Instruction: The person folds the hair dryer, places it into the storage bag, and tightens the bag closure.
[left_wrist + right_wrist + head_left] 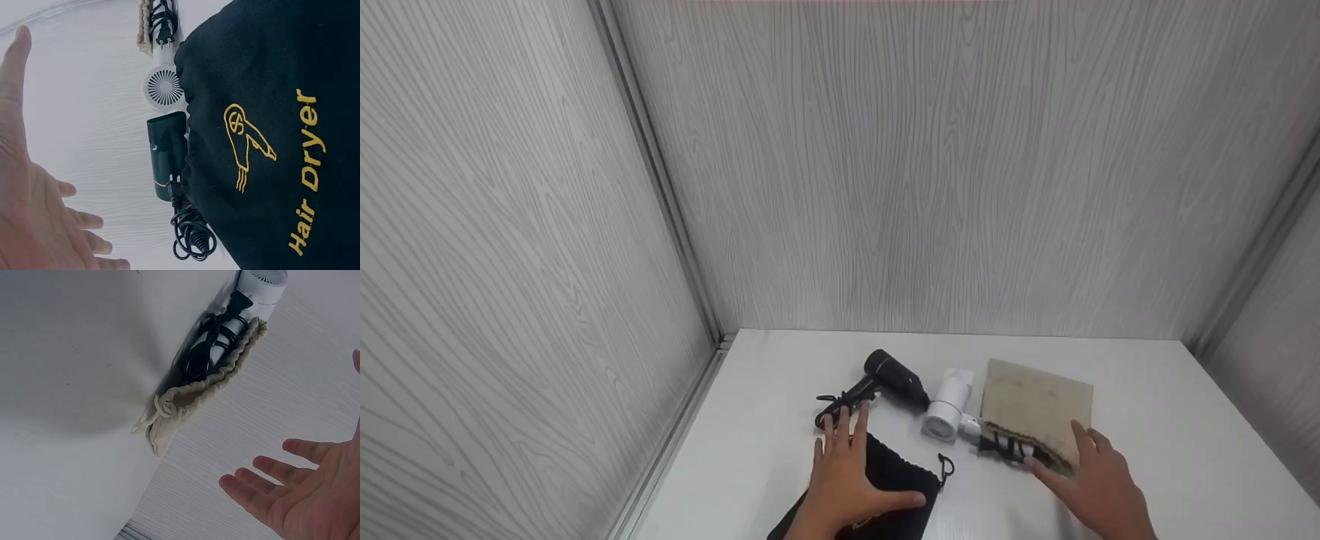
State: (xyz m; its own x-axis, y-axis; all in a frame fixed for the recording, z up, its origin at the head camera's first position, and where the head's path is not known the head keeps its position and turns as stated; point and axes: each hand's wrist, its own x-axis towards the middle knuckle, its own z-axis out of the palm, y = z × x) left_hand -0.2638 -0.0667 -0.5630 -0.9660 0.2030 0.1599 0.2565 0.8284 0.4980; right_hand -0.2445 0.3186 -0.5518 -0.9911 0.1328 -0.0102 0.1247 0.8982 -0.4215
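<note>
The white plastic hair dryer (949, 405) was laid with its black cord (197, 365) wound round the handle (217, 354), presumably for tidiness. On its right, the beige cloth drawstring bag (1035, 401) was set with its gathered mouth along that handle, seemingly as a pair; nothing was gripped by the spread right hand (1102, 487), though contact could not be judged. Left of the white dryer lay the dark cylindrical hair dryer (896, 377); nearer the viewer, the black cloth drawstring bag (900, 469) was overhung by the spread, unladen left hand (844, 480).
</note>
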